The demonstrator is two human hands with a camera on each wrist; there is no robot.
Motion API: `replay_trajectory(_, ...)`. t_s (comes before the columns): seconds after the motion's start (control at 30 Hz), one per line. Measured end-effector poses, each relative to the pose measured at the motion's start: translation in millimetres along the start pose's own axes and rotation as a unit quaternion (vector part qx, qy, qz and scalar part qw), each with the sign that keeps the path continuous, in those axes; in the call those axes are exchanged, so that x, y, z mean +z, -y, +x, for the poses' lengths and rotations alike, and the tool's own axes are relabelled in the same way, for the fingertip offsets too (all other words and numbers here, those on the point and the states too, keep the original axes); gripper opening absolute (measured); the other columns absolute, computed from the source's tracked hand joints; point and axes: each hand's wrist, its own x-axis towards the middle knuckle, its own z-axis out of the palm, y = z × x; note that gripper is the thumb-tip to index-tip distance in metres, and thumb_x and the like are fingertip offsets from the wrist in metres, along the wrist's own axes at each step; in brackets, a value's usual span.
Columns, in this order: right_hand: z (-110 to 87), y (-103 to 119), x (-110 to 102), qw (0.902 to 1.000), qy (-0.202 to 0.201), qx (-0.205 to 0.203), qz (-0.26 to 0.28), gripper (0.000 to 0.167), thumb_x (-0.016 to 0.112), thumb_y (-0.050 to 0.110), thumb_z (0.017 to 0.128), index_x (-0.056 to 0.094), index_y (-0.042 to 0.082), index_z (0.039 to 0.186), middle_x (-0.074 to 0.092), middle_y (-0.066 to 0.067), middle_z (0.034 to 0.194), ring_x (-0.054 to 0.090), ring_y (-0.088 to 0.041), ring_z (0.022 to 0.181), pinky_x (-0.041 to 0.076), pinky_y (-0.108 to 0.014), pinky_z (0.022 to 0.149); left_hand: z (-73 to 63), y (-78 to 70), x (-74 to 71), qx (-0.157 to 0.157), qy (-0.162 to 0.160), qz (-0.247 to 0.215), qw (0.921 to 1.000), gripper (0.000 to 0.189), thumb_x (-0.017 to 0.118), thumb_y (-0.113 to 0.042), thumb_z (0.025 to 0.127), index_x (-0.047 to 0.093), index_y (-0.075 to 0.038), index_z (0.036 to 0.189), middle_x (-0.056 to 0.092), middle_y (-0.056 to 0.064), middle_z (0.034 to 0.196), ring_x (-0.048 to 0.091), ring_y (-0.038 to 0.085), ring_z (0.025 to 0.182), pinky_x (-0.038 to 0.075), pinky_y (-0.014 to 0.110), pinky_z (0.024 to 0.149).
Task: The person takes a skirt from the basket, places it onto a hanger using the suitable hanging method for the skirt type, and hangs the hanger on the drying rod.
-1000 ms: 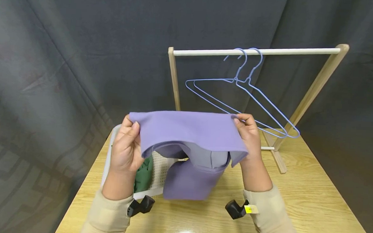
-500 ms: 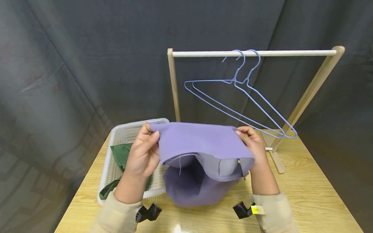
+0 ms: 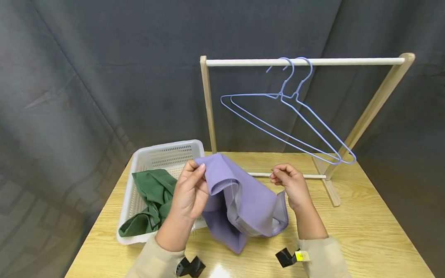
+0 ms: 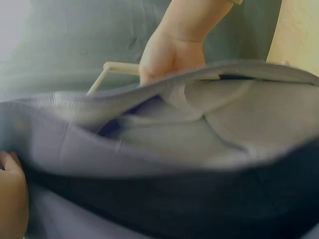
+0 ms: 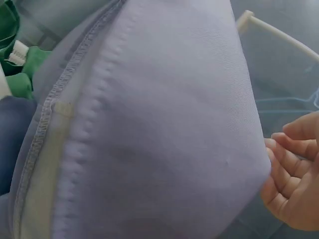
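A purple garment (image 3: 249, 198) with a grey inside hangs in folds over the table, its opening facing the front. My left hand (image 3: 190, 191) pinches its upper left corner between thumb and fingers. My right hand (image 3: 289, 185) is off the cloth, just above its drooping right side, with fingers loosely bent and nothing held. In the right wrist view, the right hand's fingers (image 5: 291, 169) lie beside the edge of the purple cloth. The left wrist view shows the garment's opening and pale inside, blurred.
A white plastic basket (image 3: 130, 193) holding a green garment (image 3: 156, 194) stands on the wooden table (image 3: 375, 237) at left. Behind the hands is a wooden rack (image 3: 373, 96), with two blue hangers (image 3: 309, 113) on its white rail (image 3: 345, 61). Dark curtains hang behind.
The right hand has let go of the garment's right corner, and that side has dropped. The left hand has moved right with the left corner, showing more of the basket.
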Motion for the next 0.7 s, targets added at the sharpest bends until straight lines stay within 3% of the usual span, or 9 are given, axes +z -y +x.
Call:
replay_trajectory(0.13,-8.4,0,11,0.9994,0.029,-0.009,-0.018,0.010,0.049,0.004,0.086,0.051,-0.005,0.087,0.055,-0.001,0.070,0.055,-0.011,0.064,0.046,-0.023,0.063,-0.3,6.1,1.3,-0.010,-0.041,-0.001,0.9991,0.023,0.028,0.011,0.088,0.045,-0.002,0.079,0.050,0.007,0.079,0.052,0.014,0.071,0.043,0.021,0.065)
replay_trajectory(0.43,-25.0,6,28,0.9958,0.063,-0.038,-0.056,0.016,0.050,0.001,0.085,0.050,-0.013,0.093,0.055,-0.017,0.079,0.055,-0.012,0.070,0.046,-0.025,0.065,-0.8,13.6,1.5,-0.028,-0.061,-0.008,0.9977,0.026,0.027,0.011,0.088,0.045,-0.003,0.074,0.049,0.005,0.077,0.051,0.012,0.070,0.043,0.020,0.065)
replay_trajectory(0.7,-35.6,4,27,0.9895,0.105,-0.082,-0.055,0.014,0.052,-0.002,0.083,0.051,-0.012,0.093,0.057,-0.009,0.082,0.057,-0.011,0.075,0.047,-0.024,0.070,-2.2,17.1,-2.0,-0.036,-0.069,-0.049,0.9957,0.031,0.029,0.011,0.087,0.046,-0.004,0.067,0.049,0.003,0.069,0.050,0.011,0.063,0.041,0.019,0.061)
